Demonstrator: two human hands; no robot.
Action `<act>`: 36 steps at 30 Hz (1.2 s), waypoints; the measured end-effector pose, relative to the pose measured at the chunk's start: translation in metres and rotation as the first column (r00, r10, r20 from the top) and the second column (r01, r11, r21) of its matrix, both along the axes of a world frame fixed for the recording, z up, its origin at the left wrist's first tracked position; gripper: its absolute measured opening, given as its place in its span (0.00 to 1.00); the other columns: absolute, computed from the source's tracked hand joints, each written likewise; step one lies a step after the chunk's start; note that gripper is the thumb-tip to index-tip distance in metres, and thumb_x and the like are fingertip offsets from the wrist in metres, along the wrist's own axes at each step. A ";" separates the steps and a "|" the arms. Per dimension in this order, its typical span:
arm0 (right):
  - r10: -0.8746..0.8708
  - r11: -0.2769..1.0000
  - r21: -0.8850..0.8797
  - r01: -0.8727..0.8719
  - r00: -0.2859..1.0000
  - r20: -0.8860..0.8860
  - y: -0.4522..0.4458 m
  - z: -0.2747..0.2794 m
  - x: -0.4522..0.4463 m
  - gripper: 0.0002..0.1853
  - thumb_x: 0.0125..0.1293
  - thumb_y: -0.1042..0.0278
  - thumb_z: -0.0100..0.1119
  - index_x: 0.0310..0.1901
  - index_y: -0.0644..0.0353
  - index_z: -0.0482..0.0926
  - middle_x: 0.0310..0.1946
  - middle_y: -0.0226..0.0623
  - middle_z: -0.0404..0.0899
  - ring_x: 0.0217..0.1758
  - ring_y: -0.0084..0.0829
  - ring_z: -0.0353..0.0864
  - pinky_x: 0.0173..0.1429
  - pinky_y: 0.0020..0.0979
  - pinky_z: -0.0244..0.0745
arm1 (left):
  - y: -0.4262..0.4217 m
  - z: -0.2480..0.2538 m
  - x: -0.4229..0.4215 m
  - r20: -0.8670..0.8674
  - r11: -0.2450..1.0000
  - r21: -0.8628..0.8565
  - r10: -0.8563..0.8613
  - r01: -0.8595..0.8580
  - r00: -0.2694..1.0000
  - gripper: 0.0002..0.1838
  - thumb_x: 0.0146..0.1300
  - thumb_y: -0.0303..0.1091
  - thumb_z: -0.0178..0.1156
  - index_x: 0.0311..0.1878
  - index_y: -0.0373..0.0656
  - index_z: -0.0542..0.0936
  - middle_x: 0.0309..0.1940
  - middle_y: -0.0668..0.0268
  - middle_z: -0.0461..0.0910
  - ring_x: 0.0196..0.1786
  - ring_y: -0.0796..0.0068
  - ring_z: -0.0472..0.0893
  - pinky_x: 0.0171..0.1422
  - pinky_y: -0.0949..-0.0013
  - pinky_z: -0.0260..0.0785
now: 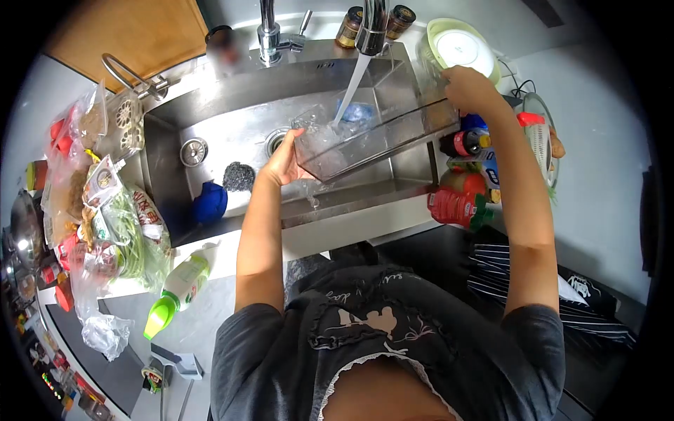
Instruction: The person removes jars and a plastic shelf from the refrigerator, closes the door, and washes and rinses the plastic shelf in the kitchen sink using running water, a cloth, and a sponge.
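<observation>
A long clear bin (pixel 382 144), see-through and with a dark rim, is tilted over the sink (pixel 232 105) under the running water. My left hand (pixel 284 161) is closed around its lower left end, thumb toward the stream. At the raised right end, my right hand (pixel 472 91) grips the bin, its fingertips partly hidden. From the faucet (pixel 372 31) water pours into the bin and splashes, and some drips off below its left end. Something blue (pixel 357 111) shows behind the bin, too blurred to name.
A dark scouring pad (pixel 239 177) and a blue cloth-like item (pixel 210 203) lie in the sink's left part. Bagged vegetables (pixel 126 231) and a green-capped bottle (pixel 179 291) stand left. On the right are a dark bottle (pixel 463 143), a red package (pixel 456 205) and a white plate (pixel 461 50).
</observation>
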State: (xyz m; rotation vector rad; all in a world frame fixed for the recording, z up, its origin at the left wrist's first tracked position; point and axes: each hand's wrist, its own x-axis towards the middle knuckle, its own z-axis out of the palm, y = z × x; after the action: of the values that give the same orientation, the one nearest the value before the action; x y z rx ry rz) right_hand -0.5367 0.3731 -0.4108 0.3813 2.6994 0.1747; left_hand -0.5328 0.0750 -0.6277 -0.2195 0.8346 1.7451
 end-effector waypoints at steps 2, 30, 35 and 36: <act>0.258 0.963 -0.140 -0.232 0.944 0.207 0.030 -0.031 -0.008 0.11 0.54 0.71 0.50 0.37 0.66 0.76 0.27 0.48 0.79 0.26 0.40 0.80 0.35 0.37 0.75 | -0.021 0.006 -0.002 -0.005 0.989 -0.090 -0.122 0.121 0.992 0.42 0.52 0.67 0.45 0.56 0.36 0.67 0.39 0.54 0.76 0.40 0.60 0.77 0.46 0.54 0.72; -0.094 0.124 -0.812 0.570 0.822 0.562 -0.041 -0.260 -0.009 0.24 0.62 0.65 0.43 0.62 0.48 0.60 0.45 0.39 0.77 0.41 0.32 0.80 0.44 0.35 0.72 | -0.076 0.136 -0.040 -0.493 0.355 -0.860 -0.397 -0.366 0.774 0.46 0.48 0.59 0.54 0.66 0.45 0.53 0.52 0.46 0.68 0.53 0.58 0.72 0.55 0.60 0.65; -0.165 0.437 -0.899 -0.019 0.981 -0.101 -0.041 -0.278 -0.102 0.21 0.57 0.62 0.54 0.52 0.60 0.72 0.49 0.40 0.74 0.52 0.35 0.73 0.55 0.34 0.66 | -0.039 0.171 -0.031 -0.410 0.072 -0.814 -0.774 -0.576 0.483 0.50 0.40 0.65 0.57 0.66 0.49 0.55 0.54 0.44 0.65 0.56 0.51 0.70 0.58 0.56 0.63; -0.264 0.271 -0.963 0.016 0.963 -0.058 -0.049 -0.248 -0.115 0.24 0.56 0.61 0.56 0.55 0.61 0.68 0.52 0.43 0.72 0.56 0.36 0.70 0.58 0.33 0.64 | -0.029 0.180 -0.025 -0.350 0.011 -0.814 -0.807 -0.580 0.476 0.50 0.40 0.65 0.57 0.66 0.51 0.55 0.53 0.45 0.66 0.56 0.51 0.70 0.58 0.56 0.64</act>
State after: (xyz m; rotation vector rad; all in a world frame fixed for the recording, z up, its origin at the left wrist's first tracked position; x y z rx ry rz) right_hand -0.6513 0.3238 -0.6583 0.2256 2.3330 -1.6126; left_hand -0.5577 0.0459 -0.4475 -0.0811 2.8695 0.3280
